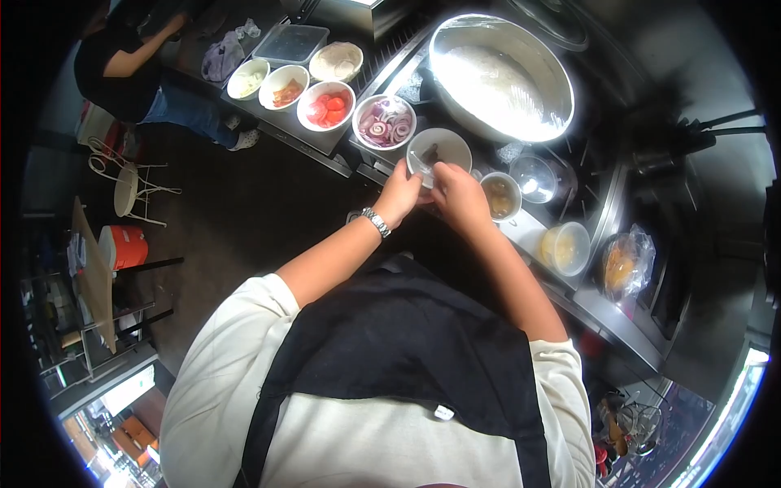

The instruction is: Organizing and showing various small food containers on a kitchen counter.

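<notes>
Both hands meet at the near rim of a white bowl [454,146], which has a little dark food at its bottom. My left hand [398,196] grips the bowl's left side near the rim. On the other side, my right hand [462,198] pinches what looks like clear plastic film [420,160] over the near edge; its exact extent is hard to see. Left of this bowl stands a white bowl of sliced red onion [384,125] under clear film. A white cup with brownish contents [501,198] sits just right of my right hand.
A large metal pot [503,79] stands on the stove behind. Leftward are bowls of tomato slices [329,111], bacon-like strips [287,91] and pale food [249,79]. A clear lidded tub [566,247] and a plastic bag [625,265] lie right. Another person [122,73] stands far left.
</notes>
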`<action>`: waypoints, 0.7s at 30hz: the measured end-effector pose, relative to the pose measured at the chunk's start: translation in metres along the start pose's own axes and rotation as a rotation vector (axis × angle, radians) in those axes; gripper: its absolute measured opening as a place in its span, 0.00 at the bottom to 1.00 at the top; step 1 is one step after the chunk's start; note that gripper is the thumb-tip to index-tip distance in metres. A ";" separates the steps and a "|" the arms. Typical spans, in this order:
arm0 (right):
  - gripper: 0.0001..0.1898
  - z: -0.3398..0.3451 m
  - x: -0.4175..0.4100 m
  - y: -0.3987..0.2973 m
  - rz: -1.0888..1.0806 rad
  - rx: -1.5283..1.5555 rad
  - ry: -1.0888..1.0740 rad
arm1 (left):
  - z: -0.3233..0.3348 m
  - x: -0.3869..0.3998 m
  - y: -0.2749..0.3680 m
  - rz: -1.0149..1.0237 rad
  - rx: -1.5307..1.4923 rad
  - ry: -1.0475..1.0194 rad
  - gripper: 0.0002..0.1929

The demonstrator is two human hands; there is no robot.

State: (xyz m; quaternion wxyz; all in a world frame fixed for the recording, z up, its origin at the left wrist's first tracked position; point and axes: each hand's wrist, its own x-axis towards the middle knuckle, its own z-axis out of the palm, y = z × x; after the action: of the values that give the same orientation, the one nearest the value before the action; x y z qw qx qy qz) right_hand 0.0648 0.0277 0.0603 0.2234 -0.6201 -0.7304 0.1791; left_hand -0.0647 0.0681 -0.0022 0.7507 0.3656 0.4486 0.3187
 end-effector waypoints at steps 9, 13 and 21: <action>0.06 -0.021 -0.004 0.013 0.308 0.495 0.132 | -0.007 -0.008 0.034 -0.020 0.132 -0.122 0.22; 0.05 -0.032 -0.011 0.003 0.254 0.613 0.167 | -0.011 -0.031 0.043 -0.080 0.099 -0.099 0.28; 0.05 -0.089 -0.014 -0.010 0.351 1.504 0.358 | -0.037 -0.084 0.067 -0.115 0.106 -0.207 0.31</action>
State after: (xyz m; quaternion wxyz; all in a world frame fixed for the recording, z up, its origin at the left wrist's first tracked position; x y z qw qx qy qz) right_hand 0.1076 0.0110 0.1387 0.6650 -0.4282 -0.2581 0.5548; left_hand -0.1415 0.0458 0.0785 0.7897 0.4094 0.4050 0.2115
